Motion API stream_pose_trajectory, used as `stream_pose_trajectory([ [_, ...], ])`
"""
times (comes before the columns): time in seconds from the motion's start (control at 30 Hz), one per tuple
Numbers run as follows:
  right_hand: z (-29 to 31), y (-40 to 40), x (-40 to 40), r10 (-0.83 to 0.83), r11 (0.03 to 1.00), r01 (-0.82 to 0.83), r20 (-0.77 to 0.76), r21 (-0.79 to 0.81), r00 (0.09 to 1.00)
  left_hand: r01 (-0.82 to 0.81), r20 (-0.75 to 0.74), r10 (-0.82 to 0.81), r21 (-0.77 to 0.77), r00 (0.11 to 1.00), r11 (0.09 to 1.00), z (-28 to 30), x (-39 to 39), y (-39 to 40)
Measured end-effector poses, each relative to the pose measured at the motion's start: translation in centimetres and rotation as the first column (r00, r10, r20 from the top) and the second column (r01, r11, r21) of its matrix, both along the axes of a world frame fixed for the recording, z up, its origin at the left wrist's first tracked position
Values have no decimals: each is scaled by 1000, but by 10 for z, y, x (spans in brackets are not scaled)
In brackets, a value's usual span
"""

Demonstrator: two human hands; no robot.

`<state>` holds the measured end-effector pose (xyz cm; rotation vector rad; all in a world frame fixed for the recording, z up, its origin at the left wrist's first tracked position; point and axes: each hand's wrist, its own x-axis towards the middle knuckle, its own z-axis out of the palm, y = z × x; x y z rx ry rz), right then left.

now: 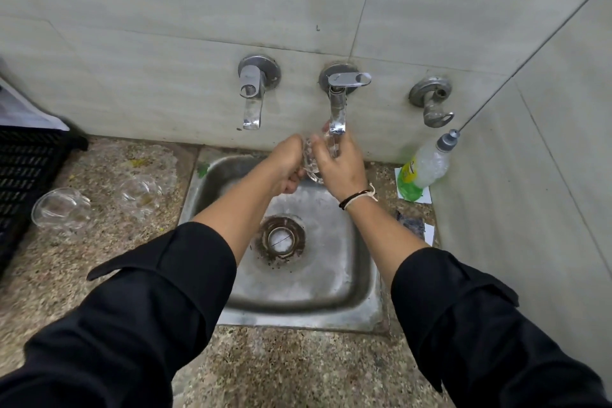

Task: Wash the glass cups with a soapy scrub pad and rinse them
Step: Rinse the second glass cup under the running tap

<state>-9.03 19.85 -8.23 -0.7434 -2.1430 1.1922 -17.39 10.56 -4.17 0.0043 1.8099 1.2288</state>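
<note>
Head view: I have both hands over the sink [347, 301], under the middle tap [337, 109]. My left hand [286, 164] and right hand [342, 164] each grip one glass cup [313, 161] between them. Two more cups [61, 209] sit on the counter [109, 242], left.

Speckled stone counter [99, 275] bears two glass cups [61, 209] [140, 192], black crate [26, 172], soap bottle [427, 164].
</note>
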Motion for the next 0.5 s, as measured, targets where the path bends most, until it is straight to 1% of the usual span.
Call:
stream_pose_trajectory([
  [0.03, -2, -1, 0, 3, 996, -4, -1, -84, 1000, 32, -108, -36, -33, 994, 999, -1, 2, 2],
  [0.07, 0, -3, -2, -9, 968, 9, -1, -250, 1000, 47, -301, -71, -86, 951, 995, -3, 5, 4],
  [0.1, 3, -3, -6, -27, 886, 26, 4, -463, 1000, 45, -519, -117, -150, 846, 988, -6, 8, 4],
  [0.13, 9, -2, -9, -9, 731, 21, 20, -682, 1000, 34, -685, -160, -193, 711, 981, -9, 10, 4],
  [0.17, 13, 1, -9, 42, 540, 15, 45, -842, 998, 24, -785, -175, -200, 594, 979, -11, 12, 3],
  [0.2, 17, 5, -7, 100, 366, 9, 49, -930, 994, 25, -843, -165, -177, 513, 984, -13, 13, 0],
  [0.23, 17, 8, -4, 131, 245, 1, 34, -970, 991, 40, -878, -155, -154, 453, 987, -17, 14, -2],
  [0.27, 16, 10, 0, 137, 153, -18, 4, -988, 991, 59, -901, -147, -135, 408, 989, -18, 16, -4],
  [0.3, 12, 12, 3, 138, 83, -30, -18, -996, 990, 79, -906, -134, -112, 402, 991, -21, 17, -5],
  [0.33, 6, 13, 4, 137, 16, -38, -35, -999, 990, 96, -889, -99, -62, 447, 993, -20, 21, -5],
  [0.37, 1, 13, 5, 138, -45, -48, -54, -998, 989, 107, -840, -47, 14, 541, 994, -20, 24, -4],
  [0.4, -4, 13, 7, 133, -107, -55, -69, -993, 989, 110, -746, 21, 125, 665, 986, -18, 25, -3],
  [0.43, -8, 14, 8, 133, -159, -63, -85, -985, 987, 92, -610, 82, 248, 788, 964, -17, 25, -1],
  [0.47, -9, 13, 10, 143, -197, -80, -110, -977, 984, 63, -464, 114, 349, 879, 935, -19, 23, -1],
  [0.5, -11, 12, 11, 159, -210, -102, -137, -972, 978, 44, -357, 114, 408, 927, 912, -21, 20, -3],
])
